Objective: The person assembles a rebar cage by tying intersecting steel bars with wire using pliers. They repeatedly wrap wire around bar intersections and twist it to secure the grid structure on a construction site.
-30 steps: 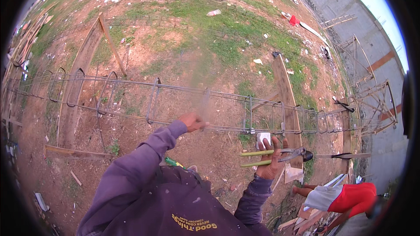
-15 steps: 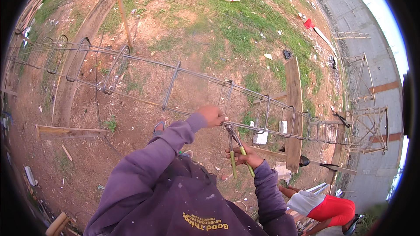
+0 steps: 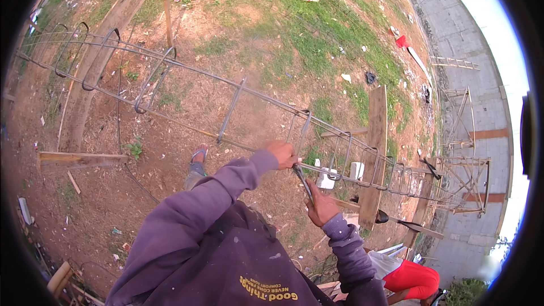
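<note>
One view only: head-worn fisheye, high above the work, tilted steeply down and forward. Wearer's purple-sleeved torso fills the lower centre; both forearms rise from the bottom edge to the left hand (image 3: 281, 153) and right hand (image 3: 320, 206) just right of centre, the nearest things in frame. Long rebar cage (image 3: 170, 88) runs from upper left to right of centre, bowed by the lens. Bare dirt and grass spread across the upper frame, farther off. Grey block wall (image 3: 481, 107) curves along the right rim. Black vignette rings the picture.
</note>
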`<act>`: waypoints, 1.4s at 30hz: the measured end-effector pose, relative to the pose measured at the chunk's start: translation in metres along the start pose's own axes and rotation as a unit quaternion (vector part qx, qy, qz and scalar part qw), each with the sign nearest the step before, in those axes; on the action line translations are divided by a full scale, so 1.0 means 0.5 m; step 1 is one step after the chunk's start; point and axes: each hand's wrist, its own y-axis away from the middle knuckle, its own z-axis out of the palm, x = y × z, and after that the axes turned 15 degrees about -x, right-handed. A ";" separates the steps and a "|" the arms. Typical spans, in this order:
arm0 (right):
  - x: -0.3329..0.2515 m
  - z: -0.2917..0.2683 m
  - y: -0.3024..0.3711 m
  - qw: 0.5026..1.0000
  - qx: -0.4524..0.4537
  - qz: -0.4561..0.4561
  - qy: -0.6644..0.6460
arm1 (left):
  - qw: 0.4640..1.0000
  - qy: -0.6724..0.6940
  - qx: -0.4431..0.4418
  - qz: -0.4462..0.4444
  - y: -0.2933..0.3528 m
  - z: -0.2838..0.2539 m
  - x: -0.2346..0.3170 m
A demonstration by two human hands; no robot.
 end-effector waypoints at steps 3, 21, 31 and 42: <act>-0.025 0.094 -0.023 0.989 0.114 0.009 -0.097 | 0.999 -0.031 0.005 -0.006 0.000 0.003 -0.003; 0.067 -0.004 -0.044 0.857 -0.242 0.035 -0.453 | 0.999 -0.037 0.007 0.004 0.014 -0.004 0.006; 0.026 -0.040 0.009 0.999 0.043 0.005 0.014 | 0.999 0.015 0.044 0.020 0.004 0.005 -0.005; 0.073 -0.009 -0.002 0.993 0.079 0.011 0.086 | 0.997 0.014 0.073 0.030 0.001 0.015 -0.012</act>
